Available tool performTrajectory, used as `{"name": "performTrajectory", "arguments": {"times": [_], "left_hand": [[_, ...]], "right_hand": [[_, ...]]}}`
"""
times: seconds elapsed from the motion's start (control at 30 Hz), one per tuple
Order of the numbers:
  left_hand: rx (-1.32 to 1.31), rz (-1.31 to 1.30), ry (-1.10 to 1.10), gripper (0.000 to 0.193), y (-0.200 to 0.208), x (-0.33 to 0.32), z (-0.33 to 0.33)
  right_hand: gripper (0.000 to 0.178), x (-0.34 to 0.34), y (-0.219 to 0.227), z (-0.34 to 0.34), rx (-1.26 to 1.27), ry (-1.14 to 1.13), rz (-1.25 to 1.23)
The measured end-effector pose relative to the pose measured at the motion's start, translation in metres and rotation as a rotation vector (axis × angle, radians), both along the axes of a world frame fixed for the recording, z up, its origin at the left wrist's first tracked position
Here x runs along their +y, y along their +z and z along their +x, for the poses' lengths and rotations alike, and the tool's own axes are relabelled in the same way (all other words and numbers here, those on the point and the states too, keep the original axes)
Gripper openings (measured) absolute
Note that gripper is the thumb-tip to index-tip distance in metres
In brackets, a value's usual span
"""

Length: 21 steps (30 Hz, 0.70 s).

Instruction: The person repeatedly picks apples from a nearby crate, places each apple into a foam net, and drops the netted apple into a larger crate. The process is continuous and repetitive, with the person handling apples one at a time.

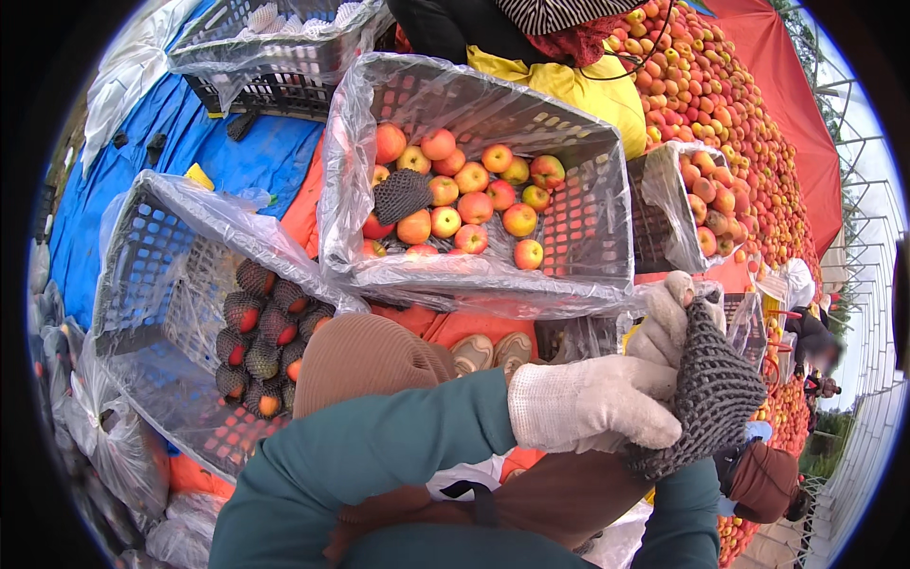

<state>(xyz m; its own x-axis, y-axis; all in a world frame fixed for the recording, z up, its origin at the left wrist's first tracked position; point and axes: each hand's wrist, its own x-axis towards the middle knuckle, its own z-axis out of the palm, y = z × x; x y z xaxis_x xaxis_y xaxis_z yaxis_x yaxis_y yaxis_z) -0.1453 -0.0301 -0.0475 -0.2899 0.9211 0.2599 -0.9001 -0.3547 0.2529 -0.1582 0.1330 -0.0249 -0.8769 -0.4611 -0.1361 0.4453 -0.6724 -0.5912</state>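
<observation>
Both my hands wear pale knit gloves and meet at the right over a black foam fruit net. My left hand reaches across from the left, its thumb and fingers closed on the net's near side. Beyond it, my right hand grips the net's upper end, with part of that hand hidden behind the mesh. Whether an apple is inside the net cannot be made out. In front of me, a plastic-lined crate holds loose red-yellow apples and a dark netted piece.
On the left, another lined crate contains several netted apples. A crate with white foam nets stands at far left. Heaped apples rise at far right beside a smaller crate of apples. Other people are nearby.
</observation>
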Motion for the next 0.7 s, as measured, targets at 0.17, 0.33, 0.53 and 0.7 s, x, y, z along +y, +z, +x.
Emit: {"name": "performTrajectory", "arguments": {"times": [0.17,0.33,0.53,0.7], "left_hand": [[0.5,-0.138,0.358,0.027,0.003,0.001,-0.002],[0.648,-0.126,0.566,0.034,0.01,-0.003,0.003],[0.106,-0.261,0.152,0.029,0.015,-0.006,-0.011],[0.405,-0.196,0.056,0.028,0.013,-0.021,-0.023]], "right_hand": [[0.016,-0.003,-0.015,0.016,-0.137,-0.035,0.296],[0.028,0.005,-0.05,0.013,-0.328,0.275,-0.089],[0.037,-0.015,-0.036,-0.02,-0.395,0.511,0.245],[0.028,-0.009,-0.08,-0.103,-0.127,0.69,-0.007]]}}
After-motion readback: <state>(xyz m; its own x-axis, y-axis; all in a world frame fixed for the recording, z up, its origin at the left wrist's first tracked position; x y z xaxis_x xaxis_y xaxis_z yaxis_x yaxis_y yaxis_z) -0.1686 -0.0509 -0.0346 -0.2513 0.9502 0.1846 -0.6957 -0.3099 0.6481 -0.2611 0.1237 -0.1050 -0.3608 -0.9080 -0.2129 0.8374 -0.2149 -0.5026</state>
